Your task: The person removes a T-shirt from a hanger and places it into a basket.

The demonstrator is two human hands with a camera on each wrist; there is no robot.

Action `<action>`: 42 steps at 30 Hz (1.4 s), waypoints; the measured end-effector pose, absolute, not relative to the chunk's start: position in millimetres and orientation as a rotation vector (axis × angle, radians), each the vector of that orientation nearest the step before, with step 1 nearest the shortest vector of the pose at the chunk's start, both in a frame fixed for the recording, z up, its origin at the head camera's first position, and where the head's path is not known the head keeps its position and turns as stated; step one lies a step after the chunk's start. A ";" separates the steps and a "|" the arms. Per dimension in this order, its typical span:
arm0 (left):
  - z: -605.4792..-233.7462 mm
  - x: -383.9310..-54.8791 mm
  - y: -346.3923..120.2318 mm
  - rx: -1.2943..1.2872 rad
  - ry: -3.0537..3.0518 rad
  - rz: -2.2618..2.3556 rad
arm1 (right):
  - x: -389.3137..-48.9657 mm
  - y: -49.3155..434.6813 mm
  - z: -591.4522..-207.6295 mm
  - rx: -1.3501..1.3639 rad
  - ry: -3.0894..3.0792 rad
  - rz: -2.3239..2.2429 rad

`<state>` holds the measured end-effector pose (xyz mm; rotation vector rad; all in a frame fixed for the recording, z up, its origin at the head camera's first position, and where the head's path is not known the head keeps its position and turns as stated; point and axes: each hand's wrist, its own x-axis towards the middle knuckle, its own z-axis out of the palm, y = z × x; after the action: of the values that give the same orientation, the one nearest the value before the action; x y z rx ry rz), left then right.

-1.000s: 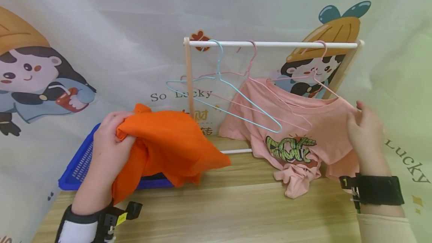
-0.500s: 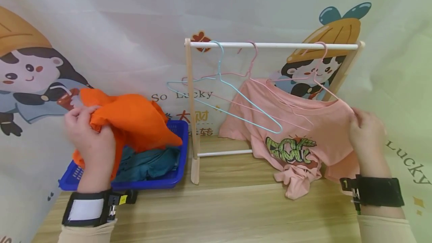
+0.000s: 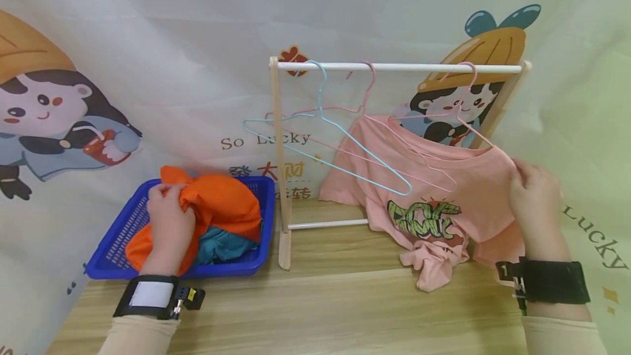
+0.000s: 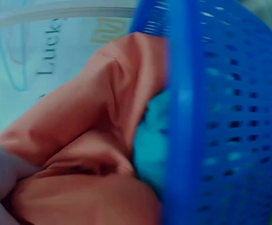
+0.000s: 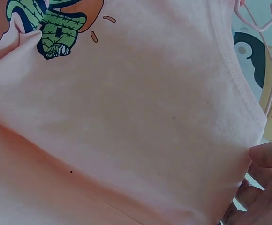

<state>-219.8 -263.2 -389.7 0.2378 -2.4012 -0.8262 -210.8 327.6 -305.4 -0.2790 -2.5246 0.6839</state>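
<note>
Orange cloth [image 3: 224,199] clamped in your left hand [image 3: 172,218], bunched inside the blue basket [image 3: 231,270] at left; your right hand [image 3: 536,196] pinches the pink shirt [image 3: 475,188] at its right shoulder.

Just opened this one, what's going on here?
A person's left hand grips a bunched orange cloth over a blue basket, hiding part of a teal cloth inside. Their right hand pinches one shoulder of a pink shirt on a pink hanger hung from a white rail. A light blue hanger and another pink hanger share that rail.
</note>
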 end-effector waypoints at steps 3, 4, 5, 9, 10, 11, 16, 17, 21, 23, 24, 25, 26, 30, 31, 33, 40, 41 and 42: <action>-405.5 -219.2 -265.9 0.196 -2.532 -0.783 | -211.0 327.7 -306.4 -0.266 -2.515 0.674; -410.7 -219.6 -267.5 0.181 -2.560 -0.764 | -211.4 327.8 -306.7 -0.262 -2.510 0.675; -415.4 -220.0 -269.3 0.167 -2.592 -0.741 | -211.6 327.7 -306.7 -0.261 -2.507 0.675; -430.7 -222.6 -278.8 0.123 -2.758 -0.644 | -212.1 328.4 -306.6 -0.257 -2.485 0.678; -432.9 -222.8 -281.1 0.118 -2.793 -0.631 | -212.1 328.5 -306.5 -0.254 -2.479 0.677; -434.7 -222.8 -283.4 0.111 -2.819 -0.623 | -211.9 328.6 -306.3 -0.252 -2.473 0.677; -429.1 -216.7 -287.3 0.216 -2.882 -0.679 | -212.1 328.6 -306.0 -0.246 -2.455 0.694; -426.1 -215.5 -286.9 0.261 -2.888 -0.694 | -212.2 328.6 -306.2 -0.248 -2.452 0.700; -413.6 -213.1 -280.7 0.403 -2.847 -0.758 | -212.2 328.0 -306.2 -0.241 -2.429 0.727; -408.5 -213.0 -275.7 0.409 -2.793 -0.776 | -211.7 327.4 -305.8 -0.232 -2.419 0.730; -406.0 -212.9 -272.5 0.398 -2.761 -0.780 | -211.5 327.1 -305.7 -0.229 -2.412 0.738; -403.4 -212.7 -269.1 0.385 -2.731 -0.786 | -211.3 326.8 -305.7 -0.230 -2.410 0.744; -400.7 -212.5 -265.3 0.368 -2.699 -0.793 | -211.1 326.7 -306.0 -0.232 -2.403 0.748; -391.1 -210.2 -250.1 0.273 -2.594 -0.822 | -209.0 325.1 -306.8 -0.259 -2.371 0.782; -388.9 -209.0 -246.9 0.254 -2.575 -0.831 | -208.7 324.6 -306.9 -0.272 -2.361 0.789; -385.9 -206.8 -242.4 0.216 -2.547 -0.837 | -208.2 323.1 -306.4 -0.296 -2.328 0.816; -386.1 -199.9 -233.3 0.091 -2.485 -0.858 | -203.7 322.2 -303.1 -0.364 -2.203 0.872; -386.5 -199.4 -231.1 0.066 -2.480 -0.860 | -202.6 322.9 -302.4 -0.374 -2.198 0.863; -386.9 -198.9 -228.7 0.041 -2.476 -0.859 | -201.5 323.8 -301.3 -0.376 -2.192 0.854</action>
<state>-198.9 -228.7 -386.9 0.0410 -2.4755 -0.8593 -201.5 323.8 -301.3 -0.3758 -2.1924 0.8544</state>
